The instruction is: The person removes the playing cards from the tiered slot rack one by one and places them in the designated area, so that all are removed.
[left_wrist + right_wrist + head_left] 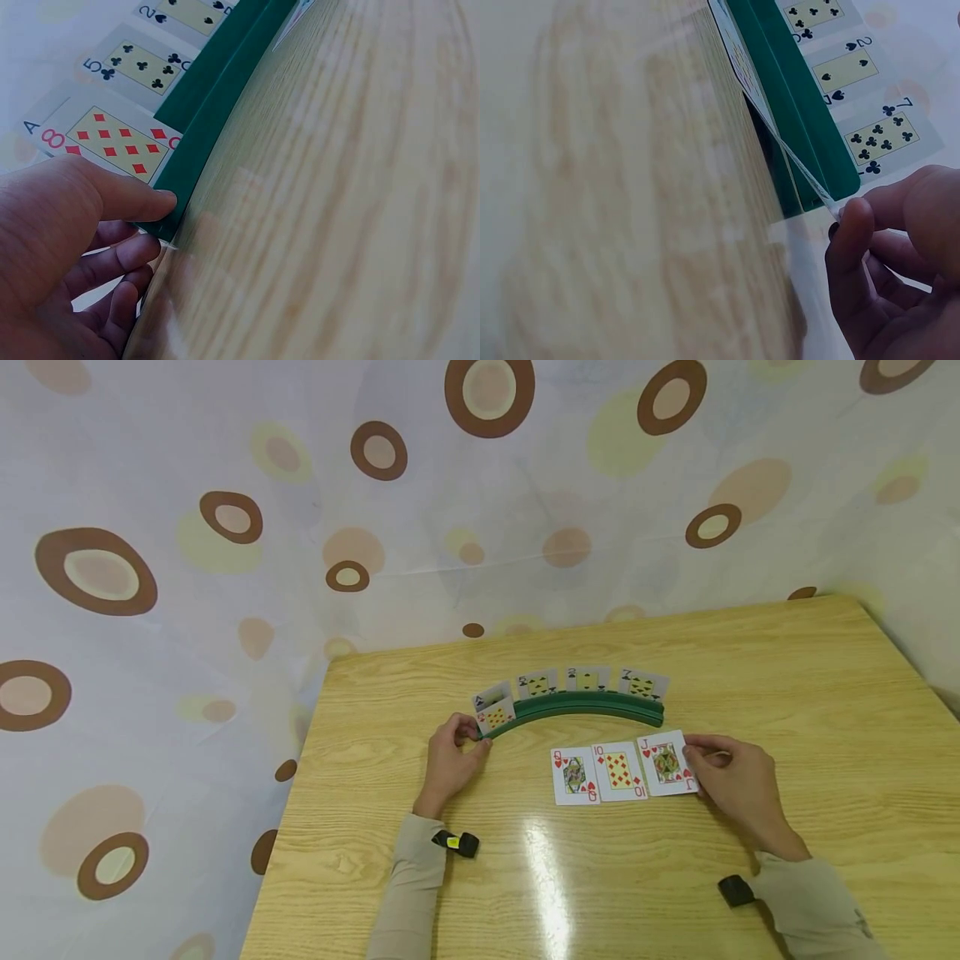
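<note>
A curved green card holder [588,702] stands on the table. In its back slot are an ace [491,696], the five of clubs [537,682], the two of spades [587,679] and the seven of clubs [642,684]. The eight of diamonds [118,142] sits in front of the ace. My left hand [456,756] grips the holder's left end, one digit pressed on its front face. With thumb and fingertips, my right hand [738,781] pinches the right edge of the jack of hearts [664,763]; that edge is tilted up in the right wrist view.
The queen of hearts [575,776] and ten of diamonds [619,772] lie face up in a row left of the jack. Behind the wooden table [360,893] hangs a white curtain [420,527] with brown rings. Each wrist carries a black strap-on device [737,891].
</note>
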A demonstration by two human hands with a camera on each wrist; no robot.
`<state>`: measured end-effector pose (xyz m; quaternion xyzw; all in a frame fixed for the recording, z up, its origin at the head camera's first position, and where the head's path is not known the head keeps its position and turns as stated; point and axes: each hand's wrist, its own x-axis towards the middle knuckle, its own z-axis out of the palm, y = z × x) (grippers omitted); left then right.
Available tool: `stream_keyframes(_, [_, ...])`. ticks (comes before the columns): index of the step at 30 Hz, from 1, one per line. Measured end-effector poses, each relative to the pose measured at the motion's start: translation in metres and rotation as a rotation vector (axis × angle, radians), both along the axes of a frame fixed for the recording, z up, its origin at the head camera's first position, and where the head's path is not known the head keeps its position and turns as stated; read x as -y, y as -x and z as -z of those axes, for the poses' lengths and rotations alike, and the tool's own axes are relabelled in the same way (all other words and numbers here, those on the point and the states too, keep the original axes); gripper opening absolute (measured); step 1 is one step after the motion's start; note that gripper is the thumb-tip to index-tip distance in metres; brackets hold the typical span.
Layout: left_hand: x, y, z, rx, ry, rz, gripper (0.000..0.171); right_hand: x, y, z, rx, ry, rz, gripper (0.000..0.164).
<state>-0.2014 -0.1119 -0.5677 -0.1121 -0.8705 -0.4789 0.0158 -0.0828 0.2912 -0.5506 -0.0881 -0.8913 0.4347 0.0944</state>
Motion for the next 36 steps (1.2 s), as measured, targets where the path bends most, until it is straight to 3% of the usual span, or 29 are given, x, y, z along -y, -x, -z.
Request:
stream_keyframes(20, [-0.0001,0.0001,0.0006,-0.001,0.009,-0.006,0.025,0.0013,0.0025,0.004,0.08,-0.021,-0.019,0.03])
stream_keyframes(36, [0.0,0.0007,0.0009,-0.006,0.01,-0.002,0.025,0.0008,0.002,0.0039,0.055,-0.004,-0.012,0.025])
